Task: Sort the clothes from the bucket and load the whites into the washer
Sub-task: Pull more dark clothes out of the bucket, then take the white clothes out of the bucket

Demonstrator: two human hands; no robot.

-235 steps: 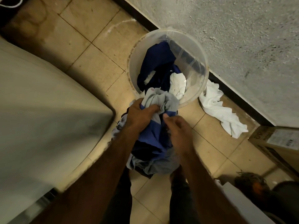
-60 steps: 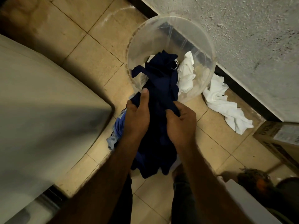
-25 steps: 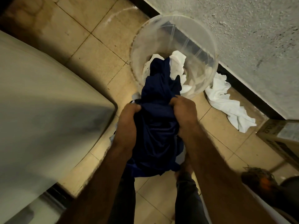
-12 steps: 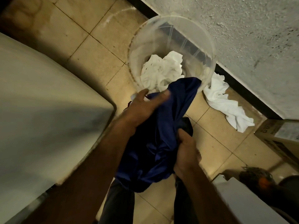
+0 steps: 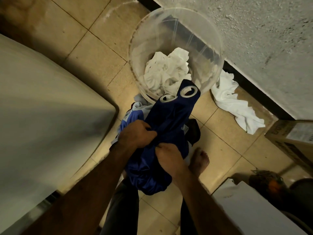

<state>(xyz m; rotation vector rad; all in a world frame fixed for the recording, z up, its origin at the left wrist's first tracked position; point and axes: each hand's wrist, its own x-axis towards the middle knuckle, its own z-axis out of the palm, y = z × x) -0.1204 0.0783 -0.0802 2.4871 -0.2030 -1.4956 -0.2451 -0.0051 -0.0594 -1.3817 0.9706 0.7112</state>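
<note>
Cream washer top (image 5: 42,107), far left. Left hand (image 5: 137,133), fingers curled into a dark blue cloth (image 5: 169,119) with two ring eyelets, held above a heap of blue and grey clothes (image 5: 133,114) on the tiled floor. Right hand (image 5: 169,160), clenched on the same cloth just beside the left. Clear plastic bucket (image 5: 135,53), white clothes (image 5: 167,70) crumpled inside. White garment (image 5: 237,106) on the floor by the wall. Cardboard box (image 5: 291,138), far right.

Bucket mouth: bucket (image 5: 135,65) open above the whites (image 5: 166,70); my navy cloth (image 5: 169,119) overlaps its near rim.
Left: washer (image 5: 42,116) close by my arm; bare tiles (image 5: 101,53) between it and the bucket.
Right: rag (image 5: 237,106), box (image 5: 291,138), wall (image 5: 262,39) behind.
Below: pile (image 5: 133,114) on the floor, probably touching the bucket.
</note>
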